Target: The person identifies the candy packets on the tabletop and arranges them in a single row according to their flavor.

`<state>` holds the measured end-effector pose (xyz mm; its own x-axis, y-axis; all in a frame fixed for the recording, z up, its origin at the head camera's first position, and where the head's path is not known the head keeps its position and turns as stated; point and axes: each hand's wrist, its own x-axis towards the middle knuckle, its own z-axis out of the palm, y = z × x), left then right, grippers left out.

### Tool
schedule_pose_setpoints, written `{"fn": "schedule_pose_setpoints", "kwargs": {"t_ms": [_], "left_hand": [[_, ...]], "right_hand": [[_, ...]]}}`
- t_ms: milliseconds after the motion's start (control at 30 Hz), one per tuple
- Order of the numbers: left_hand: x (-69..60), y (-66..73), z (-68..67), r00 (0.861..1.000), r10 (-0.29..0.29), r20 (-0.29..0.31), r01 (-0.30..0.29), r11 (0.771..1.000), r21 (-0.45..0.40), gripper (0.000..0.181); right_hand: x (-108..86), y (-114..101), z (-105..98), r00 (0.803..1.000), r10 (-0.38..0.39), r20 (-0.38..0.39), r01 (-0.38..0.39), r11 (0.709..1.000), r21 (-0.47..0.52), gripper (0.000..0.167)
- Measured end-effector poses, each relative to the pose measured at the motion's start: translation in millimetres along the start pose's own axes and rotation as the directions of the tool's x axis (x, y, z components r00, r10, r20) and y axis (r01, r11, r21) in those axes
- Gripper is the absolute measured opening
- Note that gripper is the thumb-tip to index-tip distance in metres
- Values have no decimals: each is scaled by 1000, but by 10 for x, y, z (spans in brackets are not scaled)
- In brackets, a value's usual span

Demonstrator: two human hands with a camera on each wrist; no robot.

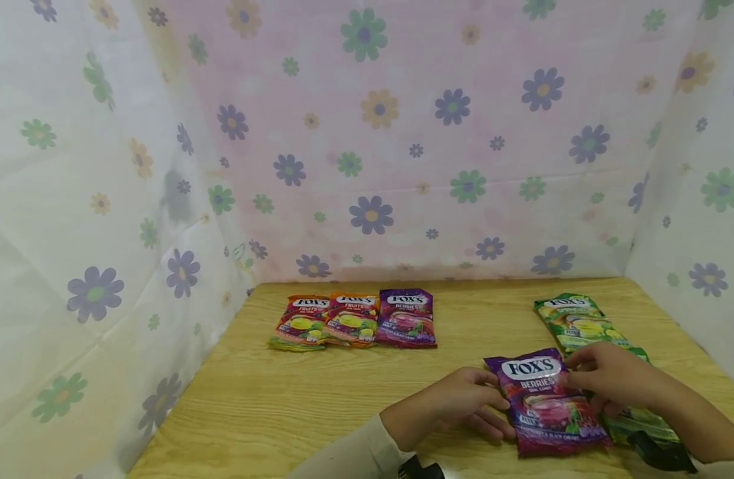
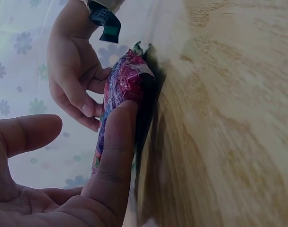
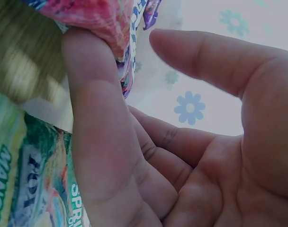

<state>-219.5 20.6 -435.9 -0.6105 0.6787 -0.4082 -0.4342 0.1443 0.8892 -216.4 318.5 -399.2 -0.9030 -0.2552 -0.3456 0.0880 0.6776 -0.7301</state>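
Note:
A purple Fox's Berries candy bag (image 1: 549,409) lies face up between my two hands, at the front right. My left hand (image 1: 459,402) is at its left side; in the left wrist view one finger touches the bag (image 2: 122,78) while the thumb stays apart. On the right side, my right hand (image 1: 621,379) has fingers at the bag's edge. The right wrist view shows a finger against the bag's underside (image 3: 94,21) and the thumb off it. A green candy bag (image 1: 639,426) is partly hidden beneath the right hand and the purple bag.
Another green Fox's bag (image 1: 582,322) lies behind the right hand. At the back left stand in a row two orange-red Fox's Fruits bags (image 1: 301,324) (image 1: 352,320) and a purple Berries bag (image 1: 407,319). Flowered cloth (image 1: 403,146) encloses the wooden table (image 1: 319,412).

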Motion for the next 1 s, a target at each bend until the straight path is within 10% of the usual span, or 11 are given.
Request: {"fn": "schedule_pose_setpoints", "kwargs": {"t_ms": [667,1000], "left_hand": [[-63,198,-110,990,141,-26,-137,984,112,49],[-127,402,-169,971,218,-96,-204,969,137,48]], "right_hand": [[-14,-152,-112,986,-168,-4,168,985,37,65],[18,-354,-168,980,-156,-127,151,987,-45,68]]}}
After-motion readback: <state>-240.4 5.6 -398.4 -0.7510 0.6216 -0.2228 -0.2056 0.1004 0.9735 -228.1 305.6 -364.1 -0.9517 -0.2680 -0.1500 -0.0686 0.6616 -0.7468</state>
